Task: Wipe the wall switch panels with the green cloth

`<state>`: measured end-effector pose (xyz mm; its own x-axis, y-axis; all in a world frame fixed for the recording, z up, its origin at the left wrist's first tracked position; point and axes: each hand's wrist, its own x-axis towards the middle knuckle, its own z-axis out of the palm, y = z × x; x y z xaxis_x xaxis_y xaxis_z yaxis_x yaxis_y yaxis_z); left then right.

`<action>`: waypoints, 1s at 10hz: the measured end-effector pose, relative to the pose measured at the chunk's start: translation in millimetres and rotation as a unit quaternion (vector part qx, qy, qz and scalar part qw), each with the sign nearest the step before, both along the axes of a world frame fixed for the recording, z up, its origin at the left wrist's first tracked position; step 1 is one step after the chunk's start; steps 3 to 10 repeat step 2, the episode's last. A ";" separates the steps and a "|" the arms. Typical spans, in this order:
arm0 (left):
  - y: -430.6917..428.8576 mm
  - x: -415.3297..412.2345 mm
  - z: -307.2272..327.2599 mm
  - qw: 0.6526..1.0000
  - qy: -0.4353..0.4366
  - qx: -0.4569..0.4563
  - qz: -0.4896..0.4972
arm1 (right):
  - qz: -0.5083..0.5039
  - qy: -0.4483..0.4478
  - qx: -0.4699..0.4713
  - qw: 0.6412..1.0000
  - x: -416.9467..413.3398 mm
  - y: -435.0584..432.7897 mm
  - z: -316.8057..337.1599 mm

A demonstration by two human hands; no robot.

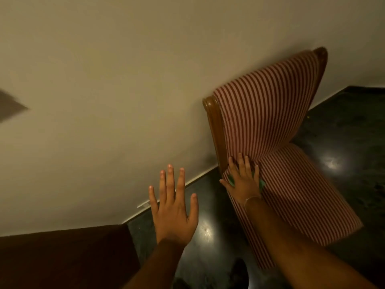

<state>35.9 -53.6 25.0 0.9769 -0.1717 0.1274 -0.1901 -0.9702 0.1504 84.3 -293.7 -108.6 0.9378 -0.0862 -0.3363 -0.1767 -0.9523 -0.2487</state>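
Five splayed fingers on the empty left hand (174, 213); right hand (242, 181), fingers straight, presses soft green cloth (230, 180) onto striped upholstered chair (270, 113).

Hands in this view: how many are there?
2. The left hand is spread open near the wall; the right hand lies flat on a green cloth on the striped chair.
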 end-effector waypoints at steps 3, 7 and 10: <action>37.0 12.1 82.8 0.998 -0.067 -0.013 0.014 | 0.032 -0.241 0.023 0.970 34.5 50.2 142.3; 37.0 12.1 82.8 0.998 -0.067 -0.013 0.014 | 0.032 -0.241 0.023 0.970 34.5 50.2 142.3; 37.0 12.1 82.8 0.998 -0.067 -0.013 0.014 | 0.032 -0.241 0.023 0.970 34.5 50.2 142.3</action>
